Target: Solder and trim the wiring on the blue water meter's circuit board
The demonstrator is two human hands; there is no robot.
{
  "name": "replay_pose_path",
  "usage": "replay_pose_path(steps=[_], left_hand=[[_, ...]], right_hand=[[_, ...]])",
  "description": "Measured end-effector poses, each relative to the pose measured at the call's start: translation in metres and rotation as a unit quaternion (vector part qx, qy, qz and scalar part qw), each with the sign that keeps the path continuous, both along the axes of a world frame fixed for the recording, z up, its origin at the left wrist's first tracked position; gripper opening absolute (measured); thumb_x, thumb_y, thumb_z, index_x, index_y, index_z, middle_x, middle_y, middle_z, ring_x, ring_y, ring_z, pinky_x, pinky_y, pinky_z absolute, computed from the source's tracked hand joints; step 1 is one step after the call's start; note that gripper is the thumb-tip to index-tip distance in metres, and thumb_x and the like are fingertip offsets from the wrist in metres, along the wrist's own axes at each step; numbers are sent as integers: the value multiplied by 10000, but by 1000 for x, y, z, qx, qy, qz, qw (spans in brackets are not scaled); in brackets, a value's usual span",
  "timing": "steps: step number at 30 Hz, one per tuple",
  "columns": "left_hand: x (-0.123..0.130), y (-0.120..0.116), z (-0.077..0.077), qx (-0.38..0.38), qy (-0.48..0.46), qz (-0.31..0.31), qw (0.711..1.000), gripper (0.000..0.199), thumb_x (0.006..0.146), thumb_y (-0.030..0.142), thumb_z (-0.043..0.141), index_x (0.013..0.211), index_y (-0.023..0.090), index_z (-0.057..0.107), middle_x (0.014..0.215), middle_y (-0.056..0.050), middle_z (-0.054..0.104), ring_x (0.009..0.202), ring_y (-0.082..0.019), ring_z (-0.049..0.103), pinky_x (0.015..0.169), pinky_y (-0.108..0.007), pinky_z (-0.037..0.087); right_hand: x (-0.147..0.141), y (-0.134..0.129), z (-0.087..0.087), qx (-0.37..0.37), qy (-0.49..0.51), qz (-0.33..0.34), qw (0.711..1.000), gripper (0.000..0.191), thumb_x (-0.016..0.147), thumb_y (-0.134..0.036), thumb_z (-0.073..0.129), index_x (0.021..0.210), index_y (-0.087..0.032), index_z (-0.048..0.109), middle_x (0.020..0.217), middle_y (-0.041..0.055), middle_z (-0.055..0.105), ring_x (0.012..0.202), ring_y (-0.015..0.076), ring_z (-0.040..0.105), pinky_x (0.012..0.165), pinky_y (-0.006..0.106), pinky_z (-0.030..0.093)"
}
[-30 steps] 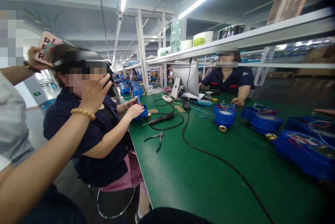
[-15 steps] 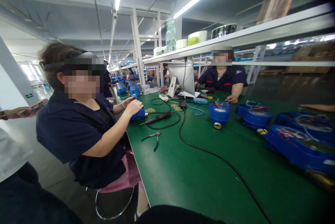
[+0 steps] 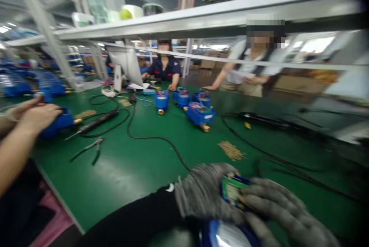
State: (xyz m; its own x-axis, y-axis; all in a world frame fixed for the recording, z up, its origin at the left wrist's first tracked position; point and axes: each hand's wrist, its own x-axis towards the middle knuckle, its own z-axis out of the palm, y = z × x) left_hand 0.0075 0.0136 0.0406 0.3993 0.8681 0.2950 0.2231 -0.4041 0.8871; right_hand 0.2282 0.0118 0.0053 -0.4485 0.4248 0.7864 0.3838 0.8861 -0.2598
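Circuit board [image 3: 230,192], head view: located at the lower right, above the near edge of the green table [image 3: 121,193]. The left hand [image 3: 209,189], gloved in grey, is curled around the board and holds it. The right hand [image 3: 281,206], likewise gloved, has its fingertips against the board's right side; whether they grip or merely steady it cannot be told through the blur.

Hazards: thick glove fabric could let the board slip, dropping it onto the blue housing [image 3: 206,231] directly below. Uneven finger pressure could flex the board. A rightward sweep could catch the black cables [image 3: 276,151] or scatter the heap of small parts [image 3: 231,151].

Containers: the blue housing below shows a pale, glossy surface inside; the frame cuts it off. The nearest mid-table housing [image 3: 196,115] contains a green board and coloured wires.
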Motion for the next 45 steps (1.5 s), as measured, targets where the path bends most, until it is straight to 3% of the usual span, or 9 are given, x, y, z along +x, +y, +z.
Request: replay_pose_path(steps=[2, 8, 14, 16, 22, 25, 31, 37, 45], left_hand=[[25, -3, -17, -37, -63, -42, 996, 653, 579, 393, 901, 1120, 156, 622, 953, -42, 708, 818, -210, 667, 742, -314, 568], [18, 2, -33, -101, -41, -32, 993, 676, 667, 389, 859, 1242, 235, 539, 1175, -82, 682, 1004, -259, 680, 860, -388, 582], [19, 0, -35, -85, 13, 3, 996, 709, 663, 458, 850, 1258, 243, 531, 1227, -100, 664, 1107, -302, 657, 933, -463, 568], [20, 1, -37, -78, 20, 12, 997, 715, 665, 475, 845, 1264, 247, 528, 1246, -101, 657, 1123, -305, 651, 951, -474, 560], [16, 3, -42, -87, 24, 8, 996, 715, 665, 459, 853, 1271, 267, 524, 1239, -79, 672, 1100, -292, 670, 960, -476, 561], [15, 1, -40, -97, 11, 0, 995, 713, 674, 444, 855, 1276, 267, 518, 1257, -74, 666, 1127, -288, 658, 979, -470, 551], [18, 1, -37, -90, -20, -26, 995, 640, 712, 418, 841, 1251, 275, 528, 1200, -45, 686, 1048, -251, 693, 962, -443, 561], [15, 4, -42, -44, -15, -17, 999, 723, 650, 439, 877, 1268, 278, 538, 1256, -54, 647, 1116, -278, 654, 972, -458, 551], [15, 4, -38, -32, -4, -24, 999, 713, 685, 525, 832, 1277, 265, 532, 1259, -60, 642, 1126, -275, 639, 1001, -468, 522]], right_hand=[[12, -20, 6, -24, -13, -73, 997, 333, 873, -173, 647, 1201, -230, 621, 1172, 82, 642, 1142, 263, 583, 971, 425, 514], [16, -36, -2, -180, 38, -168, 968, 506, 914, -300, 627, 1392, -257, 467, 1368, 103, 542, 1277, 283, 509, 1076, 516, 451], [32, -36, -16, -375, 91, -53, 921, 584, 923, -414, 650, 1444, -357, 393, 1441, 80, 505, 1309, 284, 502, 1084, 557, 423], [31, -38, -19, -364, 124, -72, 920, 540, 919, -370, 662, 1411, -350, 440, 1393, 76, 550, 1261, 271, 547, 1058, 529, 465], [20, -61, -23, -171, 84, -138, 972, 474, 919, -132, 569, 1367, -283, 527, 1382, 65, 554, 1301, 227, 502, 1112, 426, 442], [21, -68, -19, -203, 55, -114, 971, 516, 948, -163, 537, 1439, -302, 460, 1451, 41, 496, 1358, 218, 441, 1152, 410, 392], [10, -48, -8, -440, 135, -88, 883, 683, 884, -491, 678, 1471, -327, 371, 1477, 71, 472, 1356, 307, 442, 1139, 565, 347], [-12, -29, -3, -517, 228, 32, 824, 688, 811, -433, 777, 1383, -295, 421, 1308, 75, 612, 1130, 259, 633, 968, 455, 536], [-1, -20, -4, -396, 106, -40, 911, 619, 815, -374, 781, 1344, -311, 468, 1278, 47, 619, 1104, 233, 635, 926, 387, 557]])
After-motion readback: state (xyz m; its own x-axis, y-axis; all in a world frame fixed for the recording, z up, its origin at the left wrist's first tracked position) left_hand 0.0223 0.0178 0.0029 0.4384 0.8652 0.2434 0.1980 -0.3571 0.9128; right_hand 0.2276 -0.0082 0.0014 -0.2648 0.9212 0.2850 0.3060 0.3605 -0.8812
